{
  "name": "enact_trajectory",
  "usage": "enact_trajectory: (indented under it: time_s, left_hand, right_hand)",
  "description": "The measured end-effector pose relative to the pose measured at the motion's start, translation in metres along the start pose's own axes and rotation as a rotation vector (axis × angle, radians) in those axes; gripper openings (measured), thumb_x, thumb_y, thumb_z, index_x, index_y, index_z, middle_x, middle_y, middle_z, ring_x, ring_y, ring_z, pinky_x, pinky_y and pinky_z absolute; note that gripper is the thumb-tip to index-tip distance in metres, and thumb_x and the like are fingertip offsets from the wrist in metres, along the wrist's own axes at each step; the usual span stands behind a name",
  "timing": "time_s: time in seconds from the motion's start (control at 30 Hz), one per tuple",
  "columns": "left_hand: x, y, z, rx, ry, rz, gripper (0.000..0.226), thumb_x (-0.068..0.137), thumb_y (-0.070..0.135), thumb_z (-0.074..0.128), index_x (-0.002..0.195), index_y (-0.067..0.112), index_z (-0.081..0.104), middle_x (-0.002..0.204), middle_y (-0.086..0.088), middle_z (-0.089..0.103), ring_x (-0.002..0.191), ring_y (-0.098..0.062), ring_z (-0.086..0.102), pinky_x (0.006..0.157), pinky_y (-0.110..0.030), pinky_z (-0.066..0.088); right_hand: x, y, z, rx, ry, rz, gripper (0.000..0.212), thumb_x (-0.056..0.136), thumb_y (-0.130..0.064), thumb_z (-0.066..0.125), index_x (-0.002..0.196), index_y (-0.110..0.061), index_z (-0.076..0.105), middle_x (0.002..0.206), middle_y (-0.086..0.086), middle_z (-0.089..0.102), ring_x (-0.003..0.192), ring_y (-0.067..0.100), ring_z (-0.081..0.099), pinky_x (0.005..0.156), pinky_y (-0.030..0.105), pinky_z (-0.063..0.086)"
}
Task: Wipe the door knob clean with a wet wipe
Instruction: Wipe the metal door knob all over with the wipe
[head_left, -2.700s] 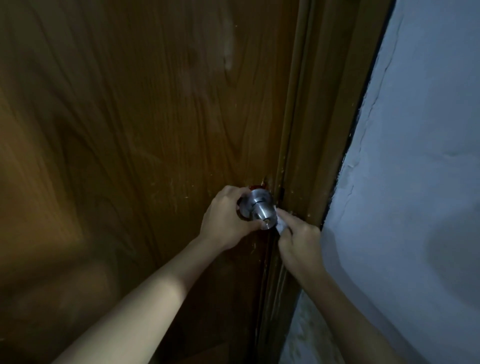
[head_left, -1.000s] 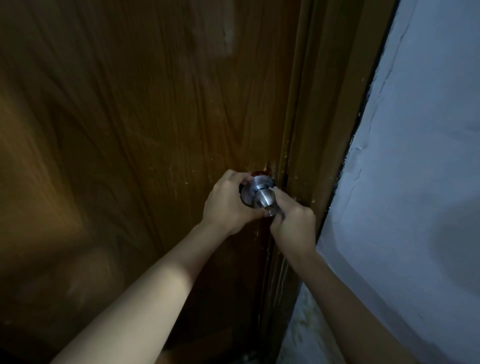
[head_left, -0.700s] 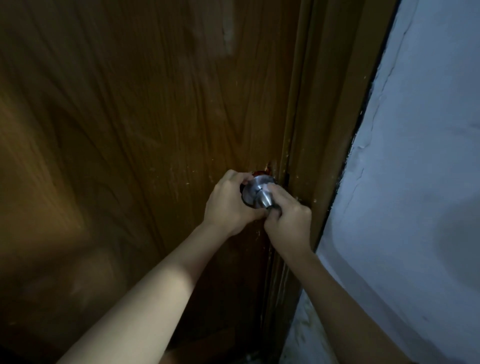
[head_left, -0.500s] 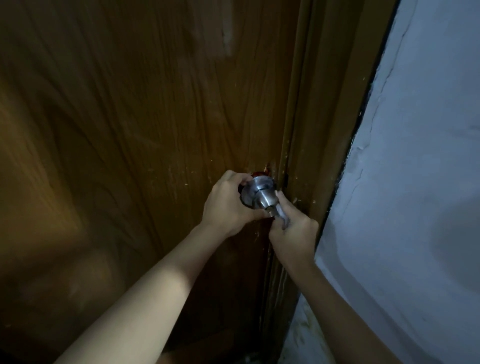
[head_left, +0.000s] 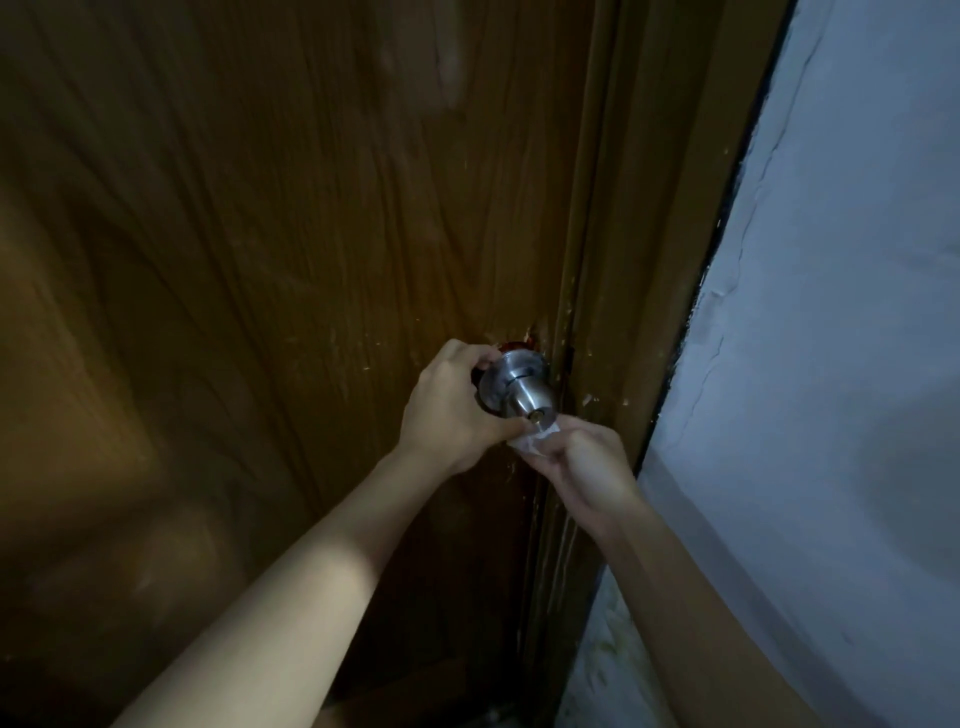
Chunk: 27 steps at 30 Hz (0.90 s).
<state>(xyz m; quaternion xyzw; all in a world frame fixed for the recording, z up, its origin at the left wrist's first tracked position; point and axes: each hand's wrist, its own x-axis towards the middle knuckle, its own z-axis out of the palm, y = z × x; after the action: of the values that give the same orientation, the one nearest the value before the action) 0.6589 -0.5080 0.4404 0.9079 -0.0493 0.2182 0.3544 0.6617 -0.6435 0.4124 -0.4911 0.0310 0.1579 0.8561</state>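
The door knob is a brushed metal one set at the right edge of a dark wooden door, just beside the door frame; a pale plastered wall fills the right of the view; the light is dim, so fine dirt on the metal cannot be judged

The left hand is curled round the left side of the knob, its fingers reaching behind towards the round base plate and its thumb lying under the near end — a hold that looks meant to stop the knob turning while it is rubbed; the right hand sits just right of and below the knob's near face, fingers bunched and pinching a crumpled wet wipe, whose white folds show between the two hands and touch the lower rim of the face where the keyhole is

The step in hand seems to be the wiping of the near end and underside; the wipe is wadded small so the fingertips can press it into the rim — the far neck and base plate, partly hidden by the left fingers, probably remain to be reached
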Motion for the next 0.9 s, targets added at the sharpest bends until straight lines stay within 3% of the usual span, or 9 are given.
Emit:
enact_trajectory:
  time_s: [0.07, 0.2, 0.27, 0.43, 0.53, 0.63, 0.73, 0.8, 0.9]
  left_hand:
    - [0.001, 0.0, 0.0, -0.003, 0.01, -0.001, 0.072, 0.055, 0.028, 0.085, 0.119, 0.016, 0.054, 0.108, 0.005, 0.049, 0.091, -0.008, 0.045, 0.074, -0.023, 0.042]
    - [0.0, 0.0, 0.0, -0.01, 0.007, -0.002, 0.074, 0.053, 0.03, 0.086, 0.119, 0.015, 0.054, 0.106, 0.007, 0.048, 0.089, -0.008, 0.045, 0.072, -0.022, 0.041]
    - [0.0, 0.0, 0.0, -0.015, 0.015, -0.002, 0.075, 0.053, 0.029, 0.087, 0.119, 0.015, 0.054, 0.105, 0.008, 0.046, 0.089, -0.009, 0.046, 0.071, -0.021, 0.04]
    - [0.0, 0.001, 0.001, -0.01, 0.008, -0.009, 0.073, 0.055, 0.027, 0.085, 0.12, 0.015, 0.053, 0.11, 0.005, 0.049, 0.091, -0.008, 0.045, 0.074, -0.022, 0.043]
    - [-0.001, 0.003, 0.001, -0.005, 0.008, -0.026, 0.073, 0.057, 0.028, 0.084, 0.121, 0.017, 0.052, 0.107, 0.009, 0.045, 0.092, -0.007, 0.044, 0.077, -0.025, 0.046]
    - [-0.001, 0.003, 0.001, 0.001, 0.012, -0.034, 0.074, 0.057, 0.028, 0.084, 0.122, 0.017, 0.051, 0.111, 0.006, 0.048, 0.095, -0.01, 0.047, 0.082, -0.031, 0.05]
    - [-0.001, 0.003, 0.0, 0.002, 0.011, -0.021, 0.075, 0.055, 0.03, 0.085, 0.121, 0.016, 0.052, 0.114, 0.003, 0.05, 0.097, -0.011, 0.048, 0.082, -0.03, 0.049]
    - [-0.002, 0.002, 0.001, 0.003, 0.014, -0.013, 0.075, 0.055, 0.031, 0.085, 0.121, 0.016, 0.052, 0.114, 0.003, 0.051, 0.094, -0.008, 0.045, 0.08, -0.027, 0.047]
    - [-0.003, 0.001, 0.002, -0.015, 0.015, -0.011, 0.075, 0.056, 0.03, 0.084, 0.122, 0.015, 0.051, 0.115, 0.002, 0.05, 0.094, -0.008, 0.044, 0.08, -0.027, 0.047]
  right_hand:
    - [0.0, 0.0, 0.001, -0.03, 0.025, -0.059, 0.038, 0.079, 0.019, 0.041, 0.104, -0.002, 0.061, 0.106, 0.017, 0.064, 0.1, 0.026, 0.063, 0.09, 0.034, 0.051]
    - [-0.006, 0.005, 0.004, -0.341, 0.108, -0.191, 0.039, 0.073, 0.016, 0.051, 0.08, -0.018, 0.069, 0.089, 0.012, 0.068, 0.09, 0.029, 0.061, 0.087, 0.046, 0.049]
    - [-0.007, 0.004, 0.007, -0.34, 0.135, -0.24, 0.041, 0.072, 0.017, 0.051, 0.077, -0.019, 0.069, 0.086, 0.013, 0.068, 0.087, 0.03, 0.06, 0.086, 0.049, 0.049]
    - [-0.005, 0.007, 0.012, 0.119, -0.01, -0.055, 0.041, 0.08, 0.02, 0.037, 0.105, -0.004, 0.059, 0.107, 0.016, 0.061, 0.101, 0.025, 0.06, 0.087, 0.035, 0.05]
    - [-0.006, 0.015, 0.006, 0.206, -0.033, 0.016, 0.037, 0.078, 0.02, 0.035, 0.102, 0.004, 0.056, 0.112, 0.023, 0.058, 0.106, 0.03, 0.058, 0.088, 0.037, 0.05]
    - [-0.002, 0.017, 0.013, -0.137, 0.122, -0.247, 0.035, 0.08, 0.016, 0.044, 0.098, -0.006, 0.064, 0.102, 0.013, 0.064, 0.096, 0.021, 0.061, 0.089, 0.036, 0.051]
    - [-0.003, 0.02, 0.017, -0.574, 0.262, -0.608, 0.043, 0.084, 0.011, 0.046, 0.12, -0.011, 0.058, 0.113, -0.002, 0.063, 0.101, 0.003, 0.058, 0.084, 0.009, 0.047]
    - [-0.006, 0.026, 0.015, -0.732, 0.299, -0.693, 0.05, 0.083, 0.014, 0.044, 0.128, -0.006, 0.051, 0.124, 0.004, 0.058, 0.117, 0.009, 0.051, 0.087, -0.002, 0.037]
    - [-0.008, 0.035, 0.011, -0.936, 0.317, -0.852, 0.054, 0.079, 0.019, 0.045, 0.129, 0.0, 0.046, 0.134, 0.017, 0.051, 0.124, 0.014, 0.042, 0.091, -0.006, 0.028]
